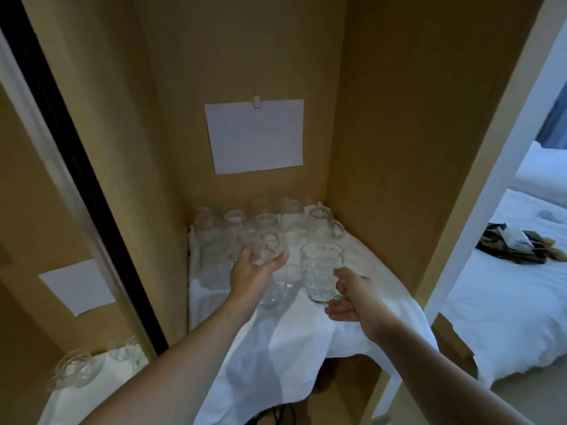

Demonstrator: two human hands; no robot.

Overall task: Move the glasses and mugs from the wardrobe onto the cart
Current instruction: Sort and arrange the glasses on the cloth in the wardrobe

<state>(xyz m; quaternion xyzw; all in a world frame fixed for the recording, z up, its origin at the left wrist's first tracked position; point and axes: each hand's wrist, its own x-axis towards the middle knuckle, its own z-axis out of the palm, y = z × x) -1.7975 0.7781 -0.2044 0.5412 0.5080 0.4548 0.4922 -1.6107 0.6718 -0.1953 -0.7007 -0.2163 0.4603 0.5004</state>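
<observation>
Clear dimpled glass mug [322, 273] (glossy), crumpled white cloth [276, 348], matt wood-look wardrobe wall [383, 118], paper sheet [254, 136]

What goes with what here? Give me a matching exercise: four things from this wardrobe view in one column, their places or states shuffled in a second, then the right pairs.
Things:
1. dimpled mug
2. small glass
3. sheet of paper
4. white cloth

Places or states:
A. clipped to the wardrobe's back wall
B. spread over the shelf, hanging off its front edge
C. held by its handle in the right hand
D. gripped round its body by the left hand

Pairs: 1-C, 2-D, 3-A, 4-B
</observation>
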